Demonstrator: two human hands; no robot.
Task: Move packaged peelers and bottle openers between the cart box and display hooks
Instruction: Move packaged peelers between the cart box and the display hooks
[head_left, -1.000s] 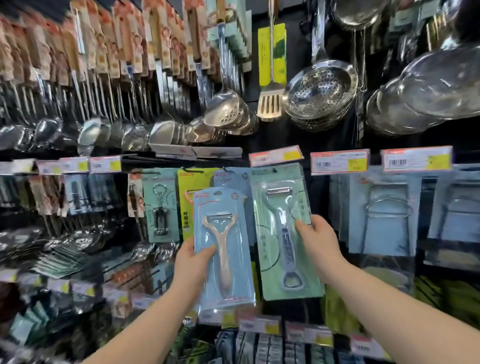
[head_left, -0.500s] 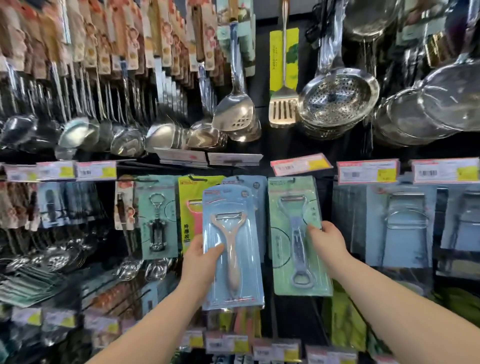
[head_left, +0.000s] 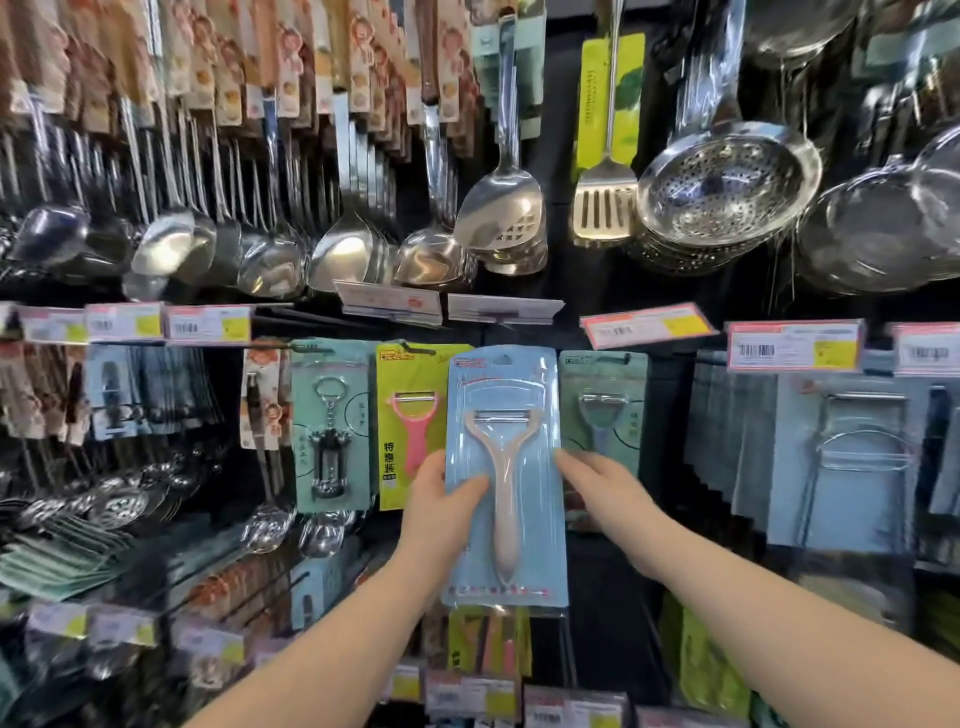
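Closest to you are both bare forearms, reaching up from the bottom of the view toward the middle of the display. Your left hand (head_left: 441, 506) is grasping the blue peeler pack (head_left: 537, 519) by its left edge, thumb laid across the front of the blister and the rest of the fingers tucked behind. Your right hand (head_left: 605, 493) comes in from the other side with its fingertips at the pack's right edge (honestly can't tell whether it's pinching the card or just touching it).

The pack itself is upright, front facing you, with a beige Y-shaped peeler (head_left: 503, 499) sealed inside, blade end up. Its hang hole sits up near the hook row, but I can't make out whether it's on a hook.

Right behind it on the display: a green peeler pack (head_left: 605, 410) peeking out on the right, a yellow pack with a pink peeler (head_left: 413, 431) just to the left, then a teal corkscrew pack (head_left: 330, 431) beside that. A row of price tags (head_left: 647, 327) runs above them.

Furthest up, hanging from the top row, you've got steel ladles (head_left: 337, 249), a slotted spatula (head_left: 605, 208) and a stack of perforated strainers (head_left: 727, 182) off to the right.
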